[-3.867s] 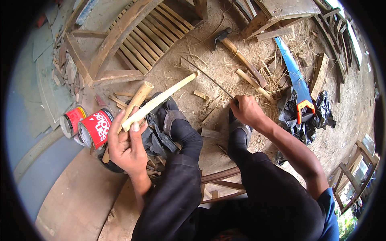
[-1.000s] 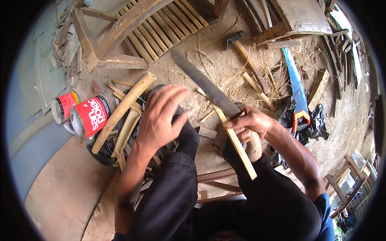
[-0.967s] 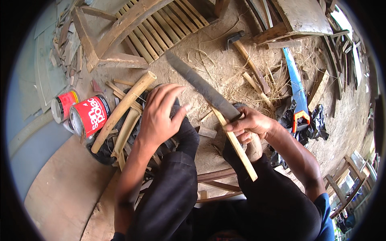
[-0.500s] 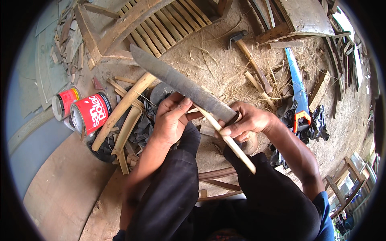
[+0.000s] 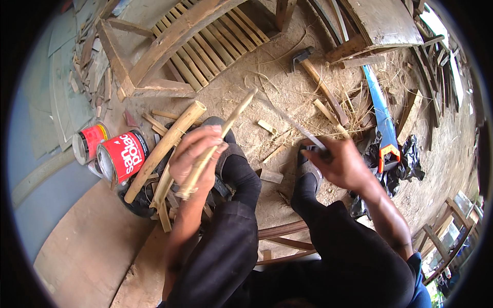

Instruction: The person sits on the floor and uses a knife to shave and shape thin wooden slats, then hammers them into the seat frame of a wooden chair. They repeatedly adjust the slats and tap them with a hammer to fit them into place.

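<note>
My left hand (image 5: 194, 165) is closed around a thin pale bamboo strip (image 5: 235, 114), which slants up and to the right with loose fibres at its lower end. On the other side, my right hand (image 5: 341, 161) grips a machete (image 5: 294, 123) by its handle. The machete's blade is seen nearly edge-on and points up and left, its tip close to the strip's upper end. A round bamboo pole (image 5: 163, 151) leans to the left of my left hand. Beside it lies a split bamboo piece (image 5: 163, 189), partly hidden by my hand and forearm.
Two red cans (image 5: 123, 156) (image 5: 90, 143) stand at the left. A wooden frame with slats (image 5: 205, 54) is at the far side. On the dirt floor lie a hammer (image 5: 322, 84), a blue handsaw (image 5: 378, 105), black plastic (image 5: 409, 161) and bamboo shavings.
My hands have moved apart. The machete has come away from the strip and turned edge-on; the strip has swung to slant up and right in my left hand, out of my right.
</note>
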A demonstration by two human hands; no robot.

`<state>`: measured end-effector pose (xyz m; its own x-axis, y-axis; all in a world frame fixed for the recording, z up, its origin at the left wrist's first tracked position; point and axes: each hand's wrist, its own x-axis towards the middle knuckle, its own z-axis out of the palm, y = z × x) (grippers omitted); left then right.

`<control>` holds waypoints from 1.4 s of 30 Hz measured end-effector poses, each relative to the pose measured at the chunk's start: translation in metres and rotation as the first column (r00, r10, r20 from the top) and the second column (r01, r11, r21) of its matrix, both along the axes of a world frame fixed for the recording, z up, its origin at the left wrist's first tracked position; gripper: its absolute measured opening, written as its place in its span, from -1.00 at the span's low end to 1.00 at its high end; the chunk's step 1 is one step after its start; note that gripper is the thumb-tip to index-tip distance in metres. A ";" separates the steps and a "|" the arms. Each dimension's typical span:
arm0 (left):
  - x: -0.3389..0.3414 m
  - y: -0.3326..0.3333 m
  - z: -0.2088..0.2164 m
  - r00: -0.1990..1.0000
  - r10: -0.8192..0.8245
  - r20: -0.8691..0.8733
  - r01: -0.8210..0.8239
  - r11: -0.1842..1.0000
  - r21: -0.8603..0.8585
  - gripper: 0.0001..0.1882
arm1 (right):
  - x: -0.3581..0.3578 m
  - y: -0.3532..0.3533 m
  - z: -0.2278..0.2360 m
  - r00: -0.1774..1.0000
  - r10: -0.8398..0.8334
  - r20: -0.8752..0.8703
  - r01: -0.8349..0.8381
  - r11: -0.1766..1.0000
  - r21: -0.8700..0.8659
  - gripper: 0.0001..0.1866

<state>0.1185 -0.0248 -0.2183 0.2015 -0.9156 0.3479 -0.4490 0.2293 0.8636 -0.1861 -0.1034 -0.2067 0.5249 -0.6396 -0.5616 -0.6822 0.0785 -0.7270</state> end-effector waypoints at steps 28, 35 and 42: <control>-0.022 0.025 -0.028 0.994 -0.035 0.100 0.040 0.998 -0.054 -0.74 | 0.017 0.011 -0.130 0.985 0.107 -0.135 -0.147 0.934 -0.326 -0.72; -0.007 0.014 -0.027 0.992 0.124 -0.013 -0.123 0.992 0.030 -0.83 | 0.032 0.007 -0.115 0.975 0.112 -0.193 -0.154 0.964 -0.219 -0.71; -0.019 0.030 -0.024 0.950 0.308 -0.059 -0.293 0.938 0.184 -0.81 | 0.067 0.040 -0.046 0.981 0.182 0.068 -0.164 0.964 -0.209 -0.62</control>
<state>0.0996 0.0051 -0.2423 0.4986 -0.8518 0.1610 -0.3970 -0.0593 0.9159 -0.1191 -0.0636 -0.2527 0.6782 -0.6302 -0.3780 -0.6066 -0.1897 -0.7721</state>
